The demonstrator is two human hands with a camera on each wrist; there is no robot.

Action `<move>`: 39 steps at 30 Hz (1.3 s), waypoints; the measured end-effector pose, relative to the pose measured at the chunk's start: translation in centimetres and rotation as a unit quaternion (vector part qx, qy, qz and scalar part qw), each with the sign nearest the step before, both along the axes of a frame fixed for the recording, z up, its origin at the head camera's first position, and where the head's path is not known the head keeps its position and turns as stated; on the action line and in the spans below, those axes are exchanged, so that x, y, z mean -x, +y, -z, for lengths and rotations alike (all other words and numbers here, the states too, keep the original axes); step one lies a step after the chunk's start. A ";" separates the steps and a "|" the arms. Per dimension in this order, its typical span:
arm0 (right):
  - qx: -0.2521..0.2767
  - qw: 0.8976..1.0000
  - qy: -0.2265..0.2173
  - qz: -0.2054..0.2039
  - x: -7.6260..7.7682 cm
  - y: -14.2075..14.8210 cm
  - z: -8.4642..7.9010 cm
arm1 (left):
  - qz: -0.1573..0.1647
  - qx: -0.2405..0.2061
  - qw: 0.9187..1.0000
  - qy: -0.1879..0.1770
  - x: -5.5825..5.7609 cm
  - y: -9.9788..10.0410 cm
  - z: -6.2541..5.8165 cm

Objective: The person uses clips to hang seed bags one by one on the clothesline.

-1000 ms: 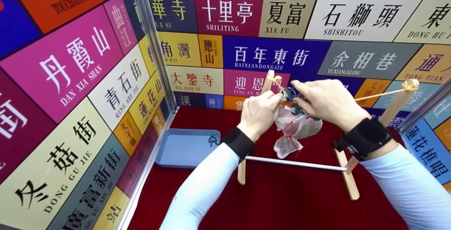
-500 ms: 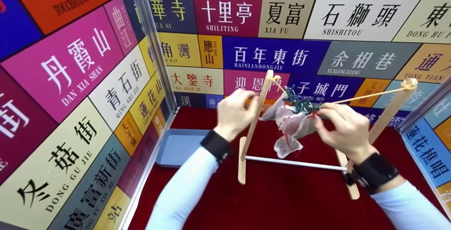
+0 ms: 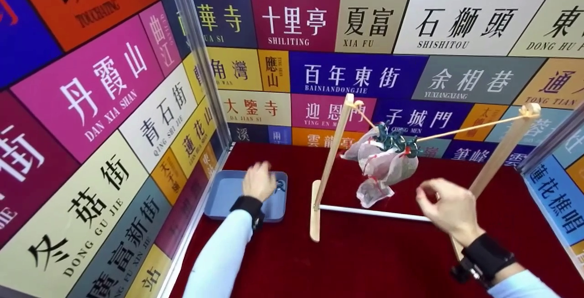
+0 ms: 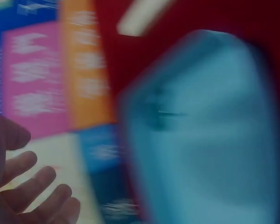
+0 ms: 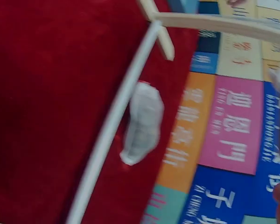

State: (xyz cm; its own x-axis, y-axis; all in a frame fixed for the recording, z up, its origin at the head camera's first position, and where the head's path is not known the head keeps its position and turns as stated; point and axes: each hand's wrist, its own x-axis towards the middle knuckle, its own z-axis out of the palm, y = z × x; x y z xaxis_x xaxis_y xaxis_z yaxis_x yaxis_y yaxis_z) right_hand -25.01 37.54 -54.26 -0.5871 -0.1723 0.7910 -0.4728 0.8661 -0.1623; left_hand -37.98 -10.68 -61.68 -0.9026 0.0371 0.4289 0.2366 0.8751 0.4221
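Note:
My left hand [image 3: 259, 181] is over the blue tray [image 3: 223, 218], blurred by motion. In the left wrist view its fingers [image 4: 42, 186] are apart and relaxed, holding nothing. A small dark green piece, perhaps a clip [image 3: 279, 186], lies by the tray's right side. Several sheer whitish pouches [image 3: 388, 165] with red strings hang from an orange cord [image 3: 474, 128], gathered at similar dark green clips [image 3: 397, 142]. My right hand [image 3: 449, 206] hovers below and right of them, fingers loosely bent, nothing visible in its grasp. One whitish pouch [image 3: 374, 193] sits lower than the others.
The cord is tied between two wooden posts, the left post [image 3: 335, 147] and the right post [image 3: 506, 152]. A white bar [image 3: 374, 212] joins them near the red cloth [image 3: 356, 261]. Walls of coloured sign panels [image 3: 356, 72] stand behind and at the left.
My left hand has left the cord and moved left and down to over the tray. My right hand has released the rightmost pouch and dropped down; the pouches stay hanging.

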 end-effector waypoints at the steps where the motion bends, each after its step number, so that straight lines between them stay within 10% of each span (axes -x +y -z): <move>1: 0.000 1.000 -0.023 0.008 -0.3 0.0 0.5 | -0.004 0.000 1.000 -0.027 -0.1 -0.3 1.5; 3: -0.006 0.996 -0.081 0.029 -0.7 -0.1 1.4 | -0.006 0.006 0.997 -0.074 0.3 -1.4 5.4; 8: -0.010 0.972 -0.221 0.075 -0.9 -0.4 3.6 | -0.016 0.050 0.981 -0.188 -0.8 -1.3 8.5; 20: -0.036 0.942 -0.327 0.060 -1.2 -2.0 6.3 | 0.094 0.182 0.945 -0.254 -1.7 0.6 6.6; 24: -0.035 0.944 -0.322 0.060 -1.2 -1.9 6.2 | 0.094 0.182 0.953 -0.223 -0.6 1.0 7.6; 31: -0.037 0.945 -0.321 0.053 -1.5 -2.1 6.3 | 0.036 0.168 0.973 -0.156 2.5 0.7 13.1; 34: -0.042 0.943 -0.327 0.046 -1.5 -2.2 6.3 | 0.006 0.151 0.973 -0.174 1.5 0.4 12.2; 39: -0.045 0.944 -0.325 0.044 -1.4 -2.3 6.1 | -0.006 0.116 0.968 -0.220 -0.9 0.4 7.3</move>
State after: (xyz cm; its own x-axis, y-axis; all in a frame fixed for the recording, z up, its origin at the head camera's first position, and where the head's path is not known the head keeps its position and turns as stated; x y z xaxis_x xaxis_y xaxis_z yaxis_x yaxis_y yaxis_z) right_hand -23.57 35.19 -60.36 -0.9581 -0.1491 0.2444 -0.2242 0.9216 -0.3168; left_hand -37.12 -10.25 -68.95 -0.9971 0.0741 -0.0161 0.0670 0.9604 0.2703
